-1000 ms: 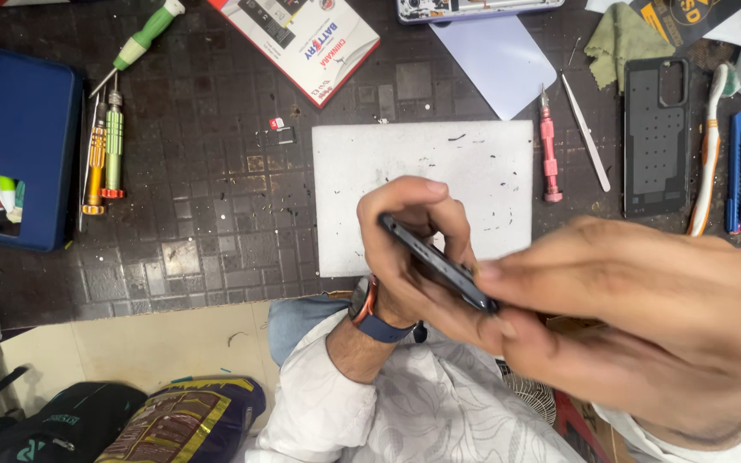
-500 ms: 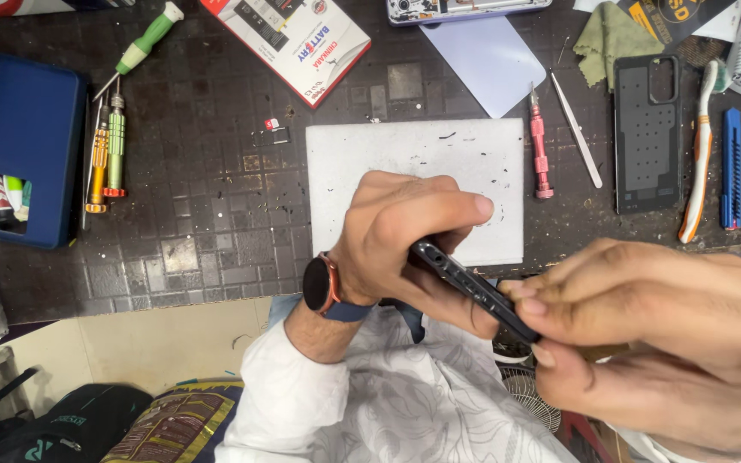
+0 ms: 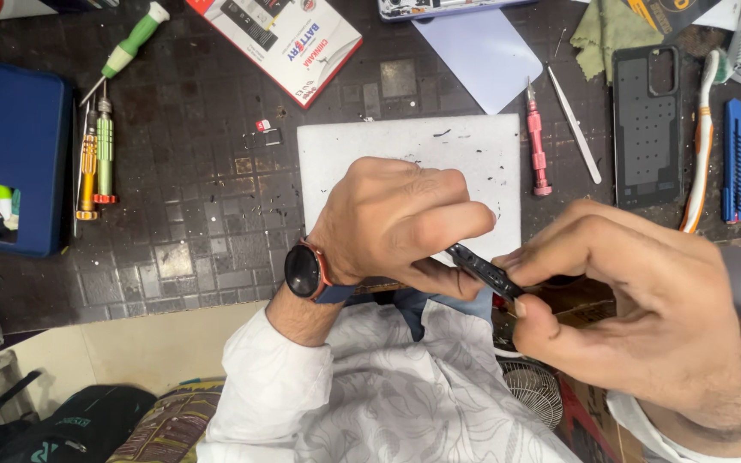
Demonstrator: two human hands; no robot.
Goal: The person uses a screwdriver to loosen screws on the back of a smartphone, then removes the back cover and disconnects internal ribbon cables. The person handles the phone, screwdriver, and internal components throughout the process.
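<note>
Phone [image 3: 484,270]: a thin, dark slab seen almost edge-on, held in the air just off the near edge of the bench [image 3: 199,223], between the two hands and above a lap in pale, leaf-patterned cloth. The left hand [image 3: 396,219] is curled over its left end, thumb beneath and fingers folded across the top; a round black watch [image 3: 304,271] with a reddish rim and blue strap sits on that wrist. The right hand [image 3: 636,300] pinches the right end between thumb and bent forefinger, the other fingers tucked in.

Bench surface: a dark rubbery mat embossed with small squares, scuffed and dusty. On it, just beyond the hands, lies a white rectangular pad [image 3: 405,150] speckled with black crumbs. To the right of the pad lie a pink metal screwdriver [image 3: 536,141] and slim steel tweezers [image 3: 575,124]; further right, a black perforated phone cover [image 3: 647,129] with a camera cut-out, a white and orange toothbrush [image 3: 701,141] and a blue plastic tool [image 3: 732,161]. At the far edge lie a pale lilac sheet [image 3: 482,53], an olive cloth [image 3: 611,33] and a white and red cardboard box [image 3: 278,39]. To the left lie orange and green screwdrivers [image 3: 96,159], a larger green-handled one [image 3: 126,53], and a glossy blue case [image 3: 15,159].
</note>
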